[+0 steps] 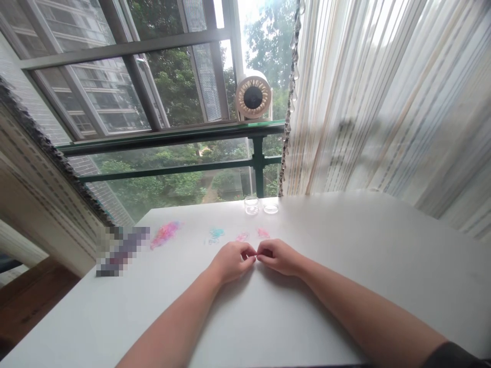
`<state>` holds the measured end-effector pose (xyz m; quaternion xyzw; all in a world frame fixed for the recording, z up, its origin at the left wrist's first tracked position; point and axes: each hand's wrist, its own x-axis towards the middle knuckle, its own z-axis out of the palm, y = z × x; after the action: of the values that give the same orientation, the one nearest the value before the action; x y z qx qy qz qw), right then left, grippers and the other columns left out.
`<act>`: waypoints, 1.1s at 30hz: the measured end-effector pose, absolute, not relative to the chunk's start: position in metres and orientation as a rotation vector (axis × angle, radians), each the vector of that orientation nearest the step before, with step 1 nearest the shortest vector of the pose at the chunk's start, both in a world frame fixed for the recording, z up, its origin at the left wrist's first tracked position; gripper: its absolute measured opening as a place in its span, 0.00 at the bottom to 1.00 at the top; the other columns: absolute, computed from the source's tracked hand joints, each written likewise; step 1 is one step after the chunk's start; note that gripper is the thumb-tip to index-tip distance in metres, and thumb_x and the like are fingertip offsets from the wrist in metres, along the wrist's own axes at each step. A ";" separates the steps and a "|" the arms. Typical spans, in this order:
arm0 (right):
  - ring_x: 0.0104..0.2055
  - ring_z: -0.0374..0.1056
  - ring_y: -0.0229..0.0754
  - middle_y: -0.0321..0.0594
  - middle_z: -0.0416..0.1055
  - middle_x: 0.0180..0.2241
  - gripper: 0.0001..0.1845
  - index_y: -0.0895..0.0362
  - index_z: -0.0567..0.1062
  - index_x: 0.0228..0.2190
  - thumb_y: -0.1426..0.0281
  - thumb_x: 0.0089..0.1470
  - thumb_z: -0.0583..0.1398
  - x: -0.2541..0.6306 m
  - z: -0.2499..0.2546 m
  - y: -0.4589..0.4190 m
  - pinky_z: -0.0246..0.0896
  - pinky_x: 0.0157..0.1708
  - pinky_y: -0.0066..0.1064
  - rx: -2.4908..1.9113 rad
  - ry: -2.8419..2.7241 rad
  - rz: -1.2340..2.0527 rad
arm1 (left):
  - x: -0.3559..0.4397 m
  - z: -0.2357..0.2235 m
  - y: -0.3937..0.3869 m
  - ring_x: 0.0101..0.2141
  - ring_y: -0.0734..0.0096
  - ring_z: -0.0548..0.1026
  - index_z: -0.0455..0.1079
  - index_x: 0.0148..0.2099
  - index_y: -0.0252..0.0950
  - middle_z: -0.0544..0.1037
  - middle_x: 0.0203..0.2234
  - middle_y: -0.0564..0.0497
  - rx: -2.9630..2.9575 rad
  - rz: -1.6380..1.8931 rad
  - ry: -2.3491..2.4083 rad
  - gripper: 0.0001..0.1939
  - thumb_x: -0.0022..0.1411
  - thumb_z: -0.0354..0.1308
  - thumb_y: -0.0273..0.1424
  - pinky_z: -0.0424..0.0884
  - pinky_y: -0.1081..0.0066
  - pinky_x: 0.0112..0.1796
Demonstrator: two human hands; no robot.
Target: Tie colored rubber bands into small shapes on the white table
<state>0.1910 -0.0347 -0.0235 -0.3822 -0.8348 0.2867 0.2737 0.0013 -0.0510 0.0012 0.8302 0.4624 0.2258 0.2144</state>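
Observation:
My left hand (232,261) and my right hand (279,257) meet over the white table (241,317), thumbs and forefingers pinched, fingertips almost touching. What they pinch, if anything, is too small to make out. Just beyond them lie two little heaps of tiny pink pieces, a paler pink heap (242,236) and a brighter pink heap (263,233). Further left is a heap of tiny turquoise pieces (216,233), then a larger mixed pink, orange and purple heap (165,234). The pieces look like small rings or bands, but their kind is unclear.
At the table's far edge stand a clear round jar (251,205) and a clear shallow lid or dish (270,208). A pixelated dark object (125,253) lies at the left edge. Behind are a green railing (184,168), a round fan (253,95) and a striped curtain (368,102).

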 end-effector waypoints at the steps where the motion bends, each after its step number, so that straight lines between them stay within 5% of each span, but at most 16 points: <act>1: 0.23 0.57 0.32 0.32 0.65 0.21 0.04 0.60 0.72 0.25 0.74 0.48 0.56 0.191 -0.023 -0.035 0.51 0.24 0.23 -1.031 -2.243 0.778 | 0.001 0.001 -0.051 0.28 0.72 0.73 0.74 0.34 0.38 0.78 0.28 0.52 2.300 0.621 1.288 0.09 0.54 0.53 0.32 0.67 0.74 0.32; 33: 0.23 0.55 0.32 0.31 0.61 0.20 0.04 0.59 0.68 0.24 0.72 0.48 0.55 0.192 -0.022 -0.035 0.50 0.24 0.23 -1.014 -2.243 0.821 | 0.001 -0.006 -0.048 0.28 0.73 0.71 0.70 0.32 0.36 0.75 0.26 0.52 2.304 0.659 1.191 0.05 0.54 0.54 0.31 0.65 0.74 0.31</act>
<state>0.1920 -0.0349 -0.0219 -0.3764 -0.8322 0.3048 0.2699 0.0006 -0.0482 -0.0064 0.8378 0.4331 0.2396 0.2307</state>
